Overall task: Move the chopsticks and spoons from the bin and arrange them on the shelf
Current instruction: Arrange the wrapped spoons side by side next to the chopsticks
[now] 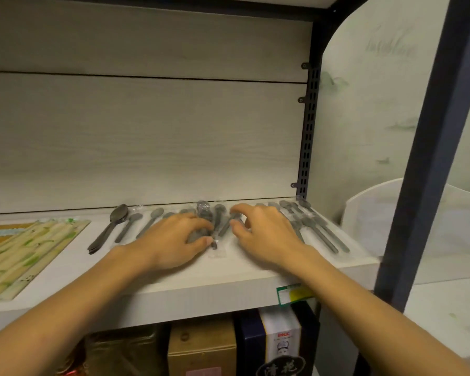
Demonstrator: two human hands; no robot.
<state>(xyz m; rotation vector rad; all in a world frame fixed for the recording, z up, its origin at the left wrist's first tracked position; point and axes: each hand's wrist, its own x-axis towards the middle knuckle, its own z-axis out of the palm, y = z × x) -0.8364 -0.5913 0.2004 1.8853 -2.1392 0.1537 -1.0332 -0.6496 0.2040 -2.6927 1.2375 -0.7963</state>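
Shelf [228, 291] spans the frame, boxes [201, 346] under it at 6 o'clock. Chopsticks [25, 253] in packets lie on it at 9 o'clock. Spoons [318, 232] in clear wrap lie in a row along the back, centre to 3 o'clock. Left hand [174, 240] pinches one wrapped spoon [215, 232] at centre; right hand [266, 232] just beside it, fingers curled over spoons, grip unclear

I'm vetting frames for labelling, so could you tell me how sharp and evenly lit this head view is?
Head view: soft overall, both hands, left and right, and the wrapped spoons motion-blurred; dim, even light, no glare; wide-angle bending of the shelf edge.
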